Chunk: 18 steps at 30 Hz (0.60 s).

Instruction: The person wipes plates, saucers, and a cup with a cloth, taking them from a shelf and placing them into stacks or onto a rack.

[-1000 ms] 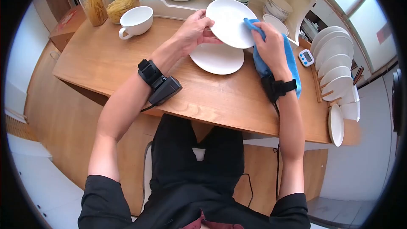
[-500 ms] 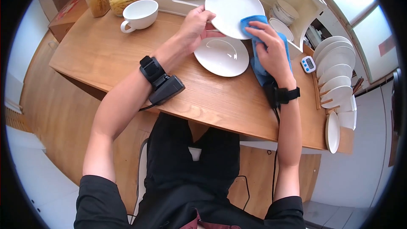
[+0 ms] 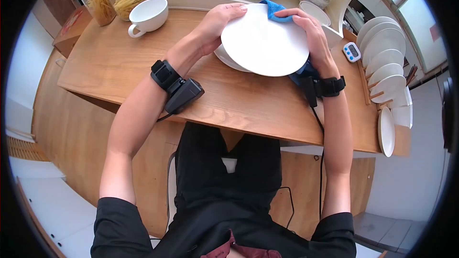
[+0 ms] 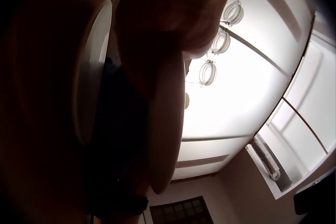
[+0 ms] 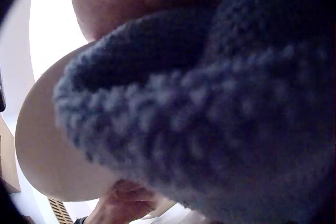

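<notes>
A white plate (image 3: 265, 43) is held up over the table, tilted with its broad face toward the head camera. My left hand (image 3: 216, 27) grips its left rim, thumb on the upper face. At the upper right rim, my right hand (image 3: 313, 36) pinches a blue cloth (image 3: 274, 9) against the plate; more of the cloth hangs behind it. The cloth (image 5: 173, 113) fills much of the right wrist view, its knit texture close up. Beneath, a second white plate (image 3: 227, 60) lies on the table, mostly hidden by the raised one.
A white cup (image 3: 149, 14) stands at the back left near pasta jars (image 3: 128, 0). Behind is a white shelf (image 3: 186, 3) with stacked dishes. At right are a small timer (image 3: 351, 52), a rack of upright plates (image 3: 384, 57) and a leaning dish (image 3: 386, 131) by the table edge.
The held plate has come lower and nearer, and its face has turned. The right hand with the cloth has shifted from the lower right rim to the upper right.
</notes>
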Available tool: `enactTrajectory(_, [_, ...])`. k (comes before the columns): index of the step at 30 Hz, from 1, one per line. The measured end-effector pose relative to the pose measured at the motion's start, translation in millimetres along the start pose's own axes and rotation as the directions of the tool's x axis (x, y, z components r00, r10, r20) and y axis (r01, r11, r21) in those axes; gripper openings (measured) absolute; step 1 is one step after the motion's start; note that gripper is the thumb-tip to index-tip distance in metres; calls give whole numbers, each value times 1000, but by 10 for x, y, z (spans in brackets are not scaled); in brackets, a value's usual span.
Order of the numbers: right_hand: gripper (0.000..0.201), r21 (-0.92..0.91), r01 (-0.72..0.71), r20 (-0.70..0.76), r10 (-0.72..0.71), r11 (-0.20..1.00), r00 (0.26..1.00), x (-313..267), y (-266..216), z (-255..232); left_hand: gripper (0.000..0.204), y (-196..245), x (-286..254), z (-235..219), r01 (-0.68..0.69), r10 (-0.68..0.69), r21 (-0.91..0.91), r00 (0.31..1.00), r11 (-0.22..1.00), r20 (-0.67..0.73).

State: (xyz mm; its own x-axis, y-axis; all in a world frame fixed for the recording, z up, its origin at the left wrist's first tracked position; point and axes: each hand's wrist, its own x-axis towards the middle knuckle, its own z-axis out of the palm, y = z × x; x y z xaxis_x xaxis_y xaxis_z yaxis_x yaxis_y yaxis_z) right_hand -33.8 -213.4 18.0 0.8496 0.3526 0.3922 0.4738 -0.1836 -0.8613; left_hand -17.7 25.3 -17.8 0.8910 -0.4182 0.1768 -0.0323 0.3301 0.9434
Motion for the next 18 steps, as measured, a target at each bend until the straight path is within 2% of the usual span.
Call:
enactTrajectory(3, [33,64,-128,115,120,990,986,-35,-66,12,31,-14,-9,-44,11,-13,30,998,999,55])
enactTrajectory(7, [29,57,-198,180,185,979,966,-37,-27,44,29,26,-34,1,86,-105,126,982,988,154])
enactTrajectory(9, [25,-53,-62,243,73,997,967,-23,41,66,28,32,-41,31,114,-141,146,972,983,186])
enactTrajectory(10, [25,-51,-62,244,73,997,967,-26,38,80,28,30,-38,28,127,-156,157,969,979,191])
enactTrajectory(12, [25,-177,45,235,-2,983,972,-29,28,107,28,28,-39,14,137,-169,169,966,976,194])
enactTrajectory(16, [25,-194,93,233,-46,977,971,-11,41,95,30,38,-48,34,103,-130,152,976,983,176])
enactTrajectory(18, [26,-95,5,196,14,995,980,-4,28,68,31,38,-37,35,85,-108,135,979,987,172])
